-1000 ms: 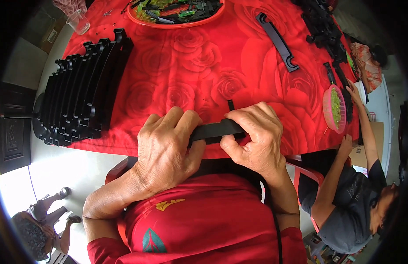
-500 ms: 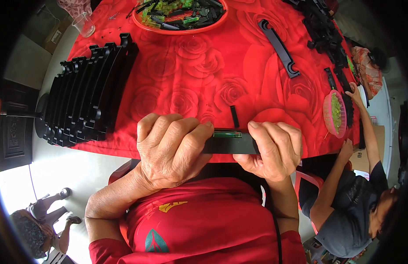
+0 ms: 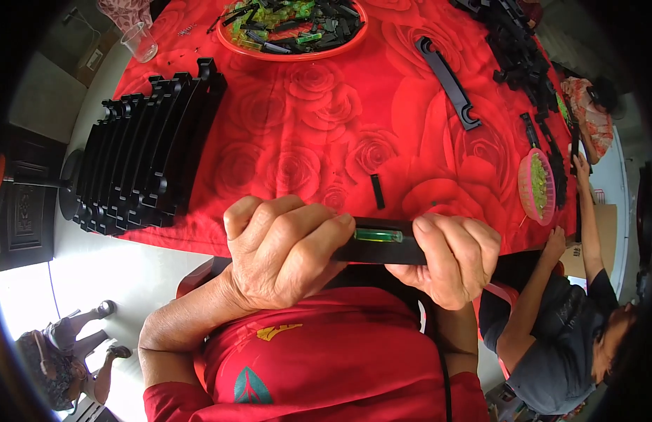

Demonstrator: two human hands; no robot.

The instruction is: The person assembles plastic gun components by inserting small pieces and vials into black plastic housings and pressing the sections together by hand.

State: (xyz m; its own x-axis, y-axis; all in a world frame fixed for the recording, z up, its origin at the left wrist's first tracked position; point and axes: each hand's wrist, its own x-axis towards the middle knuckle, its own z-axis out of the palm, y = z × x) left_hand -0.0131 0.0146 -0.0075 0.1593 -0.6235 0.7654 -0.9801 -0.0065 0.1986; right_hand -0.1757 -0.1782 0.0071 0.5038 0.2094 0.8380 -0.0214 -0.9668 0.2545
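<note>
Both my hands grip a black spirit level (image 3: pixel 386 254) level across my front, just over the near table edge. A green vial (image 3: pixel 377 235) sits in its upper face, between my hands. My left hand (image 3: pixel 283 250) wraps around the left part, fingers curled on top. At the right end, my right hand (image 3: pixel 449 257) pinches it between thumb and fingers. Most of the level's two ends is hidden by my hands. Just beyond it, a small black strip (image 3: pixel 377 191) lies on the red tablecloth.
Black level bodies (image 3: pixel 143 151) stand in a row at left. A red basin (image 3: pixel 305 56) holds green vials and black strips. One black body (image 3: pixel 449 84) lies at right, near a pink basket (image 3: pixel 528 190) and a black heap (image 3: pixel 515 56). A co-worker (image 3: pixel 551 344) sits at right.
My hands and the spirit level have shifted slightly right and toward me, showing more of the vial. The co-worker's far hand has moved farther away along the table edge.
</note>
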